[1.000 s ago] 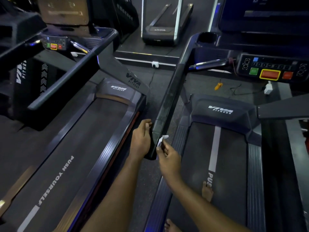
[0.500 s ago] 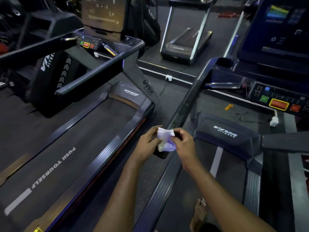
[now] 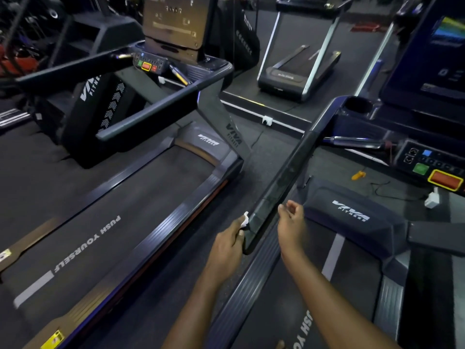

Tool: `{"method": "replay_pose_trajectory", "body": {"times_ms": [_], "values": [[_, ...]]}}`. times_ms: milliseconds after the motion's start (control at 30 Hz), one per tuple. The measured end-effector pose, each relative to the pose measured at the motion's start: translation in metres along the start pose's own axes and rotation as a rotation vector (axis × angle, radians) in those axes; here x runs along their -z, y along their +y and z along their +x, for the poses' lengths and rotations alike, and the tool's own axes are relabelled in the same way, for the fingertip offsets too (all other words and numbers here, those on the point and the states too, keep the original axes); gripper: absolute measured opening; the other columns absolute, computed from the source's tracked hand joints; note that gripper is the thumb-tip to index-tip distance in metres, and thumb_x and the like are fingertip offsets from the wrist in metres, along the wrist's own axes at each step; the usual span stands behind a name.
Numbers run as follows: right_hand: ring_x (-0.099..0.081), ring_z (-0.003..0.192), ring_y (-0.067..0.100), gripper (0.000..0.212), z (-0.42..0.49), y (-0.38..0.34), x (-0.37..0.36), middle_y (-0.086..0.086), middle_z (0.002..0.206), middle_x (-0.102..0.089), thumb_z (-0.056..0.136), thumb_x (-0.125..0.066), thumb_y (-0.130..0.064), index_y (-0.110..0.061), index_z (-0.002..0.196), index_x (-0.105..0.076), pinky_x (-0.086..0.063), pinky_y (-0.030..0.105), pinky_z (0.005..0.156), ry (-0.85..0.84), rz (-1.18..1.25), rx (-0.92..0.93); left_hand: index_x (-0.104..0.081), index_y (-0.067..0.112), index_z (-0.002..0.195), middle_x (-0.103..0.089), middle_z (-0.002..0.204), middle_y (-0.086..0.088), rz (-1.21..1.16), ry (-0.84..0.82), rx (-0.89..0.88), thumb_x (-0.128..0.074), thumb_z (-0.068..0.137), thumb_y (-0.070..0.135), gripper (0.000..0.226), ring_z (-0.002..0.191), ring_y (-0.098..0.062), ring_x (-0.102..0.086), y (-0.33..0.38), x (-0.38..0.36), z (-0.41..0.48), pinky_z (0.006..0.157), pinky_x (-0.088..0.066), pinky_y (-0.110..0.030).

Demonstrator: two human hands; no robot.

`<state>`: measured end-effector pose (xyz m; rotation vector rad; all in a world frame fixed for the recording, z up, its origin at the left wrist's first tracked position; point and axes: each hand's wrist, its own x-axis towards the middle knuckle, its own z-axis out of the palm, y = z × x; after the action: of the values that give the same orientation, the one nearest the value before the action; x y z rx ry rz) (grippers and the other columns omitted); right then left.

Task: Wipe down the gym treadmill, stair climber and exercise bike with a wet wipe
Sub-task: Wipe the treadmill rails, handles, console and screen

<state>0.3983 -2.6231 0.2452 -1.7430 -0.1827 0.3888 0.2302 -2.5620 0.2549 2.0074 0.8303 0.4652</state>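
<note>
I stand on the right treadmill, whose black left handrail (image 3: 281, 177) slants down toward me. My left hand (image 3: 227, 244) holds a small white wet wipe (image 3: 244, 220) against the outer side of the rail's near end. Only a corner of the wipe shows above the fingers. My right hand (image 3: 292, 222) is on the inner side of the rail with its fingers loosely curled and nothing in them. The treadmill's console (image 3: 427, 165) with green and red buttons sits at the right.
A second treadmill (image 3: 125, 222) with a "PUSH YOURSELF" belt runs along the left, its handrail (image 3: 151, 114) and screen above. A smaller treadmill (image 3: 297, 69) stands at the back. A narrow floor strip separates the two decks. A stair climber (image 3: 100, 104) is at far left.
Both hands held the wipe together half a second ago. Now the left hand alone has it on the rail's outer side, and the right hand has let go.
</note>
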Motion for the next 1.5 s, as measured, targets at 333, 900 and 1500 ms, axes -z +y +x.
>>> {"method": "replay_pose_trajectory", "body": {"times_ms": [333,900,1500], "values": [[-0.018,0.154,0.017,0.065,-0.009,0.014,-0.044,-0.002,0.170,-0.007,0.109,-0.025,-0.048,-0.024,0.163,0.002,-0.018,0.035,0.124,-0.179,0.031,-0.114,-0.028,0.052,0.152,-0.027,0.158,0.034,-0.324,-0.357,0.168,-0.032,0.097,0.074,0.059,0.145,0.014,-0.021,-0.008,0.017,0.010,0.126,-0.017,-0.030],[-0.028,0.115,-0.040,0.054,-0.007,0.019,-0.052,-0.028,0.149,-0.031,0.110,-0.031,-0.041,-0.024,0.161,-0.020,-0.023,-0.010,0.091,-0.028,-0.126,0.016,-0.017,0.025,0.162,-0.020,0.168,0.011,-0.519,-0.604,-0.002,-0.026,0.107,0.052,0.062,0.153,-0.005,-0.018,-0.044,0.022,0.051,0.127,-0.016,-0.045],[-0.047,0.134,0.001,0.053,-0.012,0.019,-0.050,-0.011,0.152,-0.048,0.107,-0.031,-0.050,-0.034,0.158,-0.029,-0.034,0.022,0.112,0.002,-0.197,-0.008,-0.025,0.026,0.161,-0.033,0.164,-0.003,-0.651,-0.651,-0.049,-0.026,0.105,0.059,0.065,0.152,-0.022,-0.030,-0.059,-0.001,0.073,0.123,-0.025,-0.054]]}}
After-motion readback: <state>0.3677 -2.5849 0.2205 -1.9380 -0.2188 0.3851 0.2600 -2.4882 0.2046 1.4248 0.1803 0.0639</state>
